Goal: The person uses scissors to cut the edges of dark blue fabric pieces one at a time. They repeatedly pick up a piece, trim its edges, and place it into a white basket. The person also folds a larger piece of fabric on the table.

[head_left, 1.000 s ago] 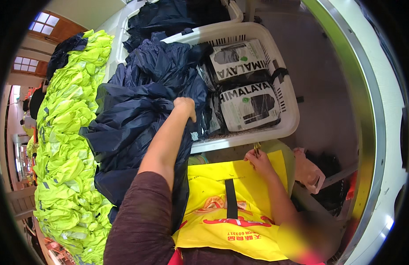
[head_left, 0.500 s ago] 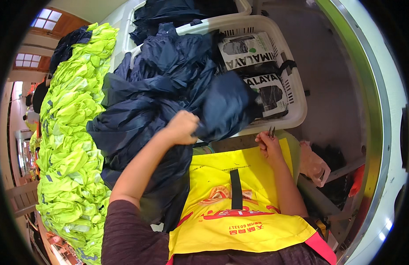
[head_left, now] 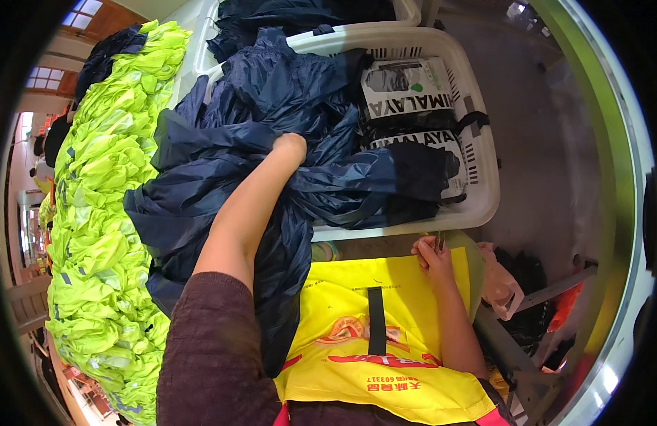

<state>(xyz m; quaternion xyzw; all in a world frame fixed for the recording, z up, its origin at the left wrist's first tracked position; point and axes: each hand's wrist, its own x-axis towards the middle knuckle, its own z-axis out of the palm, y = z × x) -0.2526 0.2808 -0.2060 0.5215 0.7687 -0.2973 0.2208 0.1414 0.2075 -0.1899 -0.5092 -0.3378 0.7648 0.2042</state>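
Observation:
My left hand (head_left: pixel 291 148) reaches into a heap of navy garments (head_left: pixel 272 92) of thin, shiny fabric. Its fingers are hidden in the folds, so their grip does not show. A navy sleeve-like length (head_left: pixel 375 184) stretches from beside that hand to the right, lying over packages in the basket. Near the basket's front rim, my right hand (head_left: pixel 432 257) is closed around small metal snips (head_left: pixel 441 241), with their tips pointing away from me.
The white plastic basket (head_left: pixel 488 181) holds flat printed packages (head_left: pixel 406 89) at its right. Behind it stands another white basket (head_left: pixel 414 15) with dark cloth. Neon-yellow garments (head_left: pixel 105 234) pile high at the left. A yellow apron (head_left: pixel 343 291) covers my lap; a pinkish plastic bag (head_left: pixel 500 284) hangs at the right.
My left hand has moved farther away and slightly left, into the folds. The navy cloth it was beside, bunched and blurred before, now lies stretched right across the packages. My right hand stays nearly in place.

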